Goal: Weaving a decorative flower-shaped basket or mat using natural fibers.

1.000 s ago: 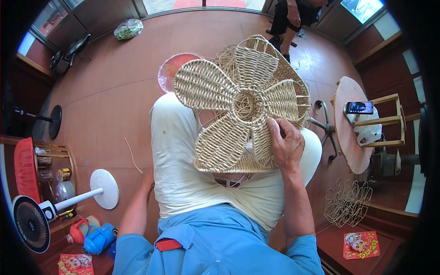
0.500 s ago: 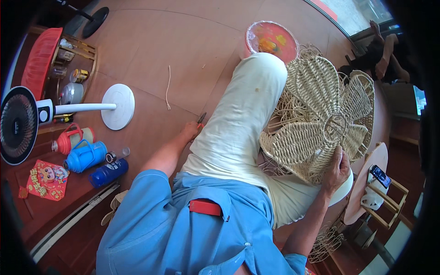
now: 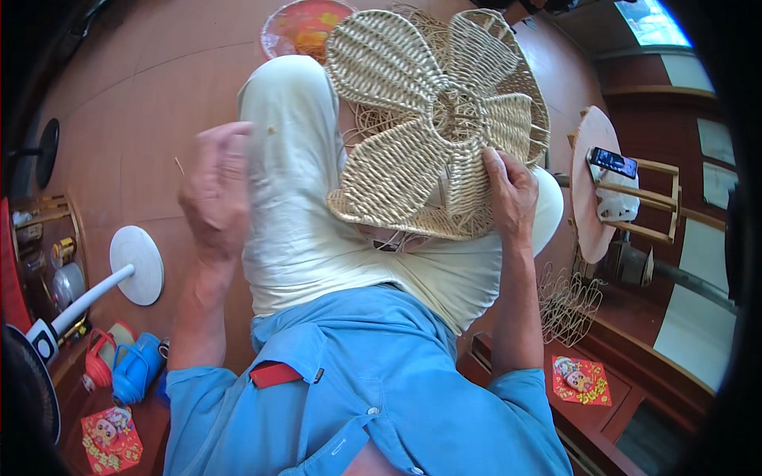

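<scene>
While my right hand (image 3: 512,194) grips the lower right edge of the woven flower-shaped piece (image 3: 429,119), the piece rests on my lap over my pale trousers (image 3: 294,206), its petals spread up and away from that hand. Its thumb lies on the front of the weave; the fingers curl behind and are hidden. My left hand (image 3: 216,186) is raised beside my left knee, well apart from the piece, blurred, so I cannot tell whether it is open or pinching something. Beyond the piece, a red round tray (image 3: 305,24) is partly covered by a petal. Left of my left hand stands a white fan base (image 3: 136,266); the fan head is cut off at the frame edge.
</scene>
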`<state>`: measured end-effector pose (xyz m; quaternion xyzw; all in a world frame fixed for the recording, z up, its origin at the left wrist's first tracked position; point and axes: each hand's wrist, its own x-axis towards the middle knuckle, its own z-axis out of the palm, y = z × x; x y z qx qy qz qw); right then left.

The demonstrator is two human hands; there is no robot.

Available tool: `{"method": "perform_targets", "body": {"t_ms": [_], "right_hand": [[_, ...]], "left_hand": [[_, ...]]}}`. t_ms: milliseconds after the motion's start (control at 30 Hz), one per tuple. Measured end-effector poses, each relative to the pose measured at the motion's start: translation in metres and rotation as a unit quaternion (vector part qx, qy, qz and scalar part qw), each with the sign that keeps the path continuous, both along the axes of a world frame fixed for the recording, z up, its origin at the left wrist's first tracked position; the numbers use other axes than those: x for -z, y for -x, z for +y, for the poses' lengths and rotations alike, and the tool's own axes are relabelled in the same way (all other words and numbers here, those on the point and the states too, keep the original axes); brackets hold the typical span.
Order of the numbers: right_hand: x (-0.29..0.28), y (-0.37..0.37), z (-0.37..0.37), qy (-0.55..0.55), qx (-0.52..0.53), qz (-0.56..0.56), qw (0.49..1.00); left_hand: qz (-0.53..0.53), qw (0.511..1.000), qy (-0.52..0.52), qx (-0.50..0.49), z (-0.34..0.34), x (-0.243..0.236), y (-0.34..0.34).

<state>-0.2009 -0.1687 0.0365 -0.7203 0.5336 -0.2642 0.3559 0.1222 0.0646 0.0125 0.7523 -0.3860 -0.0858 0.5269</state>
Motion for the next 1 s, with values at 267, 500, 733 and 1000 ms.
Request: {"method": "perform_targets", "body": {"t_ms": [267,500,733,1000], "right_hand": [[-0.001,0.003,0.003,0.000,0.003,-0.025,1.000],[-0.001,-0.001,0.015,0.024,-0.004,-0.010,1.000],[-0.015,-0.015,0.036,-0.022,-0.042,0.023,0.999],[-0.008,-0.042,0.072,-0.146,-0.050,-0.174,0.973]], "left_hand": [[0.182,0.944,-0.100,0.254,-0.087,-0.013,0.058],[0.244,0.902,-0.093,0.343,-0.157,-0.016,0.022],[0.281,0.902,-0.137,0.297,-0.183,-0.023,0.004],[0.215,0.899,-0.176,0.340,-0.197,-0.036,-0.039]]}}
